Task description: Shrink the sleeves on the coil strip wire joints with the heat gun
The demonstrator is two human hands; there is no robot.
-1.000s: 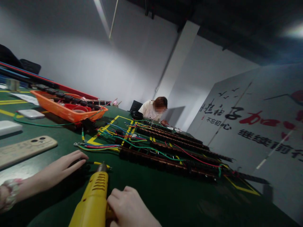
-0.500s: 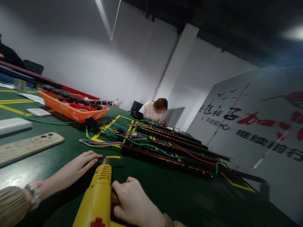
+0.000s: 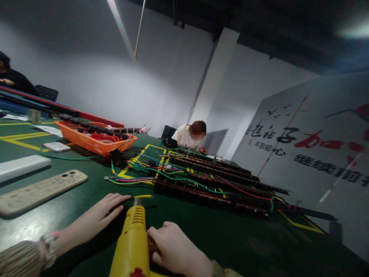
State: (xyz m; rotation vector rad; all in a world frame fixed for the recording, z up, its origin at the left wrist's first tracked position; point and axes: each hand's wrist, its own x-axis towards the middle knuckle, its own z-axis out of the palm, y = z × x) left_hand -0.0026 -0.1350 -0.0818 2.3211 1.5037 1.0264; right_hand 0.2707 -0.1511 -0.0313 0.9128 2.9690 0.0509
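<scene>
Behind yellow tool (image 3: 132, 242), right hand (image 3: 178, 252) half hidden.

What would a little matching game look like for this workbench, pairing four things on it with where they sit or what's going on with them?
Things:
1. yellow power tool
2. orange tray
3. phone
4. yellow-sleeved wire

Places or states:
A. lies camera side up on the green table, left of the left hand
B. gripped by the right hand
C. lies just ahead of the tool's tip, by the left fingertips
D. far left, holds dark parts

Pairs: 1-B, 2-D, 3-A, 4-C
</scene>
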